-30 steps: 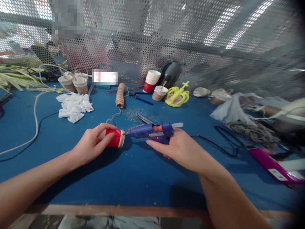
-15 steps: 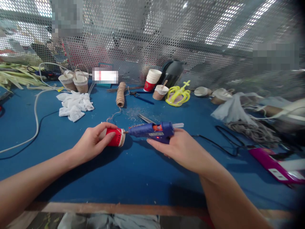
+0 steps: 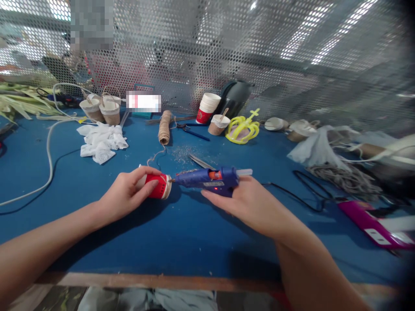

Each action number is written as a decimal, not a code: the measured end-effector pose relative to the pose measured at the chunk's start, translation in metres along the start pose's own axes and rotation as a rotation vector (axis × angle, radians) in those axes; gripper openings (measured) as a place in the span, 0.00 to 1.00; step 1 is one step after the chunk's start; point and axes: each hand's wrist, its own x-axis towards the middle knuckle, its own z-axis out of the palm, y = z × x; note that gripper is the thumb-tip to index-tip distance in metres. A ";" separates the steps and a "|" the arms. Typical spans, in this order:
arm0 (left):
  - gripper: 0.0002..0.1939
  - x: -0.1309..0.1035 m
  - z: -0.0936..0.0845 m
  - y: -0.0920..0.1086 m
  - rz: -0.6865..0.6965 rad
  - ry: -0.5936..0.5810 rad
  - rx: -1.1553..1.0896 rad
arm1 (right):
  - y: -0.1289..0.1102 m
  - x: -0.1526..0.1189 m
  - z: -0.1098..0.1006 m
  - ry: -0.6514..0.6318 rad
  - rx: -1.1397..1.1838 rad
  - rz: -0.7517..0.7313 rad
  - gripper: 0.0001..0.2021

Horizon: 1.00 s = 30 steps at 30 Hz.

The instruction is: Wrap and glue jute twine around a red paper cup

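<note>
My left hand [image 3: 131, 190] is closed around a red paper cup [image 3: 159, 188] lying on its side, its white-edged end facing right. Wrapped round the handle of a blue hot glue gun [image 3: 207, 179], my right hand [image 3: 241, 196] keeps the nozzle at that end of the cup. A red light glows on the gun and a clear glue stick sticks out of its back. Twine runs from a roll of twine [image 3: 164, 127] to the cup. Behind the gun lie scissors [image 3: 201, 161], partly hidden by it.
A stack of paper cups [image 3: 207, 108], twine-wrapped cups [image 3: 110, 113] and a yellow crown-shaped piece [image 3: 243, 129] stand at the back. White crumpled gloves [image 3: 102, 142] lie left. On the right are a purple power strip [image 3: 366, 224], a black cord [image 3: 292, 196] and a grey rope bundle [image 3: 346, 181].
The cup and the glue gun have shifted very slightly to the right. Both hands keep their grips, with the nozzle still at the cup's end.
</note>
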 end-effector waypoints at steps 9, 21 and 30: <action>0.14 0.000 0.000 0.001 0.004 -0.002 0.007 | -0.004 -0.001 -0.003 0.009 -0.063 -0.018 0.07; 0.15 0.000 -0.001 0.000 -0.007 -0.012 0.002 | -0.006 -0.002 -0.004 0.014 -0.072 -0.025 0.06; 0.16 0.001 -0.001 0.000 -0.041 -0.010 -0.003 | -0.006 -0.002 -0.003 0.002 -0.072 -0.005 0.08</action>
